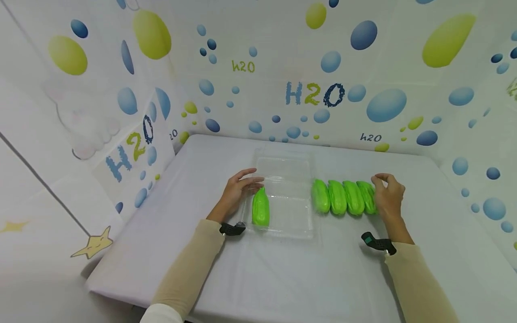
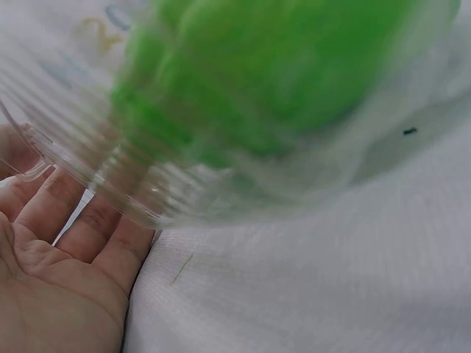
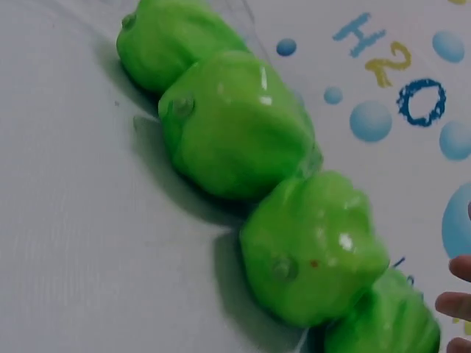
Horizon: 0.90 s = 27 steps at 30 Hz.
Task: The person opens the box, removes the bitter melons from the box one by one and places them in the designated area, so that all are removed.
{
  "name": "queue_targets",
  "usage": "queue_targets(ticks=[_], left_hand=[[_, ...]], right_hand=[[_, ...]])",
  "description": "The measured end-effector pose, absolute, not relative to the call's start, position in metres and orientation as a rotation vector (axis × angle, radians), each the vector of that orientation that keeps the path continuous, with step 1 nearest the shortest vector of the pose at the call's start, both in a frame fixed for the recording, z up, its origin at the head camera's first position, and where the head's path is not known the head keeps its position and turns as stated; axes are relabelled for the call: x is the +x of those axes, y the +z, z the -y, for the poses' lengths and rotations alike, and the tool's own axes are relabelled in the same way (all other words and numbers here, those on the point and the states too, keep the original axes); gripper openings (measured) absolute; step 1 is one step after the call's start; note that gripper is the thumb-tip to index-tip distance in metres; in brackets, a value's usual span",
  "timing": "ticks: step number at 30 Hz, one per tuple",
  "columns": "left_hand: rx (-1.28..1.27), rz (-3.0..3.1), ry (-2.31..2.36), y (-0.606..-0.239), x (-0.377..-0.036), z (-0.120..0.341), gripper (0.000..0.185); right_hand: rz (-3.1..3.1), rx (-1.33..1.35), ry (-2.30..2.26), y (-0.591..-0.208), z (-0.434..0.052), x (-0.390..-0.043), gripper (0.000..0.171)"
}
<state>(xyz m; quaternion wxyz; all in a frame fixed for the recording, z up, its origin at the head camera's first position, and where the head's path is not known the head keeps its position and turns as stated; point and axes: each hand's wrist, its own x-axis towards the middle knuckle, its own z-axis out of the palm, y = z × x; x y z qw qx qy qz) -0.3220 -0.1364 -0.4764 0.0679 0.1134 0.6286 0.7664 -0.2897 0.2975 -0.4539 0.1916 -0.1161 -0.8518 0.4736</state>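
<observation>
A glossy, bright green ribbed oblong vegetable [image 1: 260, 208] lies lengthwise at the left side of a clear plastic clamshell box [image 1: 291, 217]. My left hand [image 1: 238, 190] is at the box's left edge, its fingers extended against the plastic near the vegetable's tip. Seen in the left wrist view, the left fingers [image 2: 92, 220] lie partly behind the transparent wall. Several matching green vegetables [image 1: 337, 197] form a row right of the box. My right hand [image 1: 388, 194] is beside the rightmost one; in the right wrist view its fingertips [image 3: 456, 305] appear apart from that vegetable [image 3: 386, 323].
The box's lid [image 1: 284, 167] lies folded back towards the wall. A white cloth covers the table [image 1: 274, 278], whose left edge shows. Walls printed with bubbles [image 1: 386, 105] and lettering rise behind the table and at both sides.
</observation>
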Motion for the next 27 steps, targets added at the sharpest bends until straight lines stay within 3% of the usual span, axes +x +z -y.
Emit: queue_targets(ticks=[17, 27], left_hand=[[0.343, -1.892, 2.308, -0.477, -0.321, 0.135, 0.045], [0.352, -1.903, 2.307, -0.476, -0.322, 0.135, 0.043]], right_hand=[[2.257, 0.083, 1.535, -0.387, -0.226, -0.276, 0.038], [2.247, 0.291, 1.959, -0.377, -0.199, -0.282, 0.035]])
